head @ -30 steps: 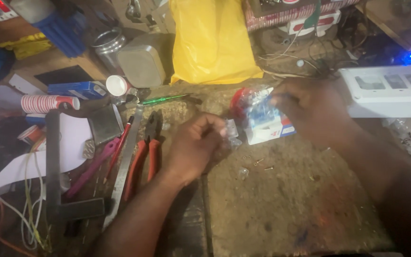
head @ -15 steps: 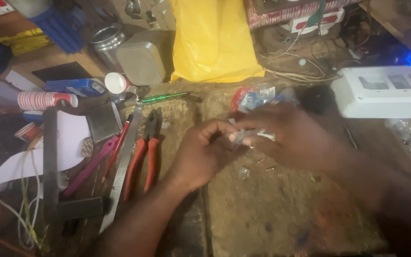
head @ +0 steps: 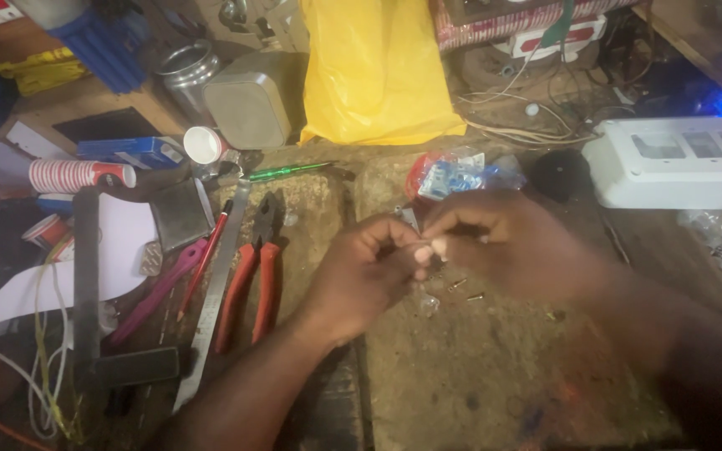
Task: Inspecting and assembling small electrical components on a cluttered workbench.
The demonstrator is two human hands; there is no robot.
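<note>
Hands: my left hand (head: 369,271) and right hand (head: 503,242) meet, pinching a tiny part (head: 428,248).
Progress: I judge it midway; screws (head: 461,288) lie loose.

Both hands meet over the bench (head: 495,384), the left hand (head: 365,276) and right hand (head: 507,242) pinching a small part too tiny to make out. Small screws (head: 461,288) lie just below them, red-handled pliers (head: 252,276) left of them, a yellow bag (head: 373,71) beyond.

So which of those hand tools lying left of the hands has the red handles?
The pliers, lying closest to the left hand. The green screwdriver lies farther up; the pink tool farther left.
</note>
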